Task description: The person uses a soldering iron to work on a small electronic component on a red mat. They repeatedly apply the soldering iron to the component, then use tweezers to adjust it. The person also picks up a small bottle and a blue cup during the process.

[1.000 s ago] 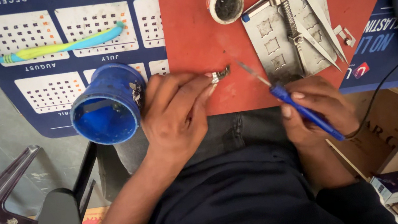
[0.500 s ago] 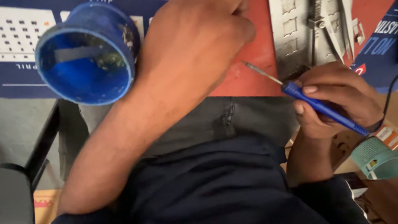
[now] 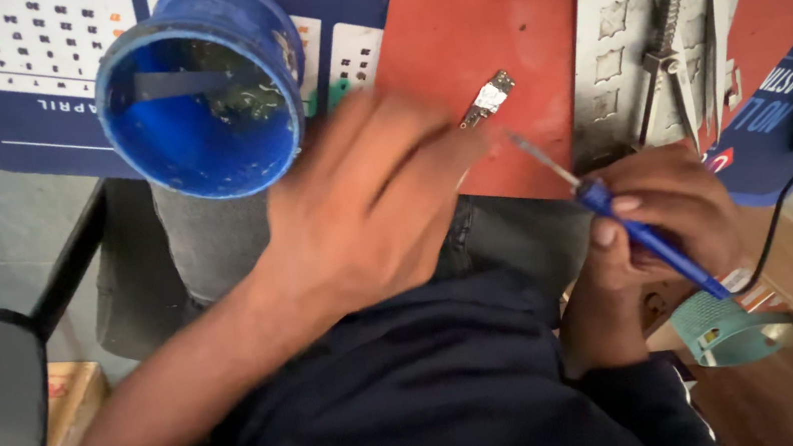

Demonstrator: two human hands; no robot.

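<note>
The blue tub (image 3: 199, 91) looks like glossy plastic, its inside smeared and speckled with dull residue. The red mat (image 3: 481, 11) on the counter is matt and faintly scuffed. The small circuit board (image 3: 489, 101) shows bright, shiny metal on one end. The grey plate (image 3: 613, 55) is dull, scratched metal, and the tweezers (image 3: 664, 59) on it are brushed steel. The soldering iron (image 3: 645, 238) in the right hand (image 3: 663, 220) has a smooth blue plastic handle and a thin bare metal tip. The calendar sheet (image 3: 16, 78) looks like smooth printed paper. The dark shirt (image 3: 417, 392) is soft matt cloth.
</note>
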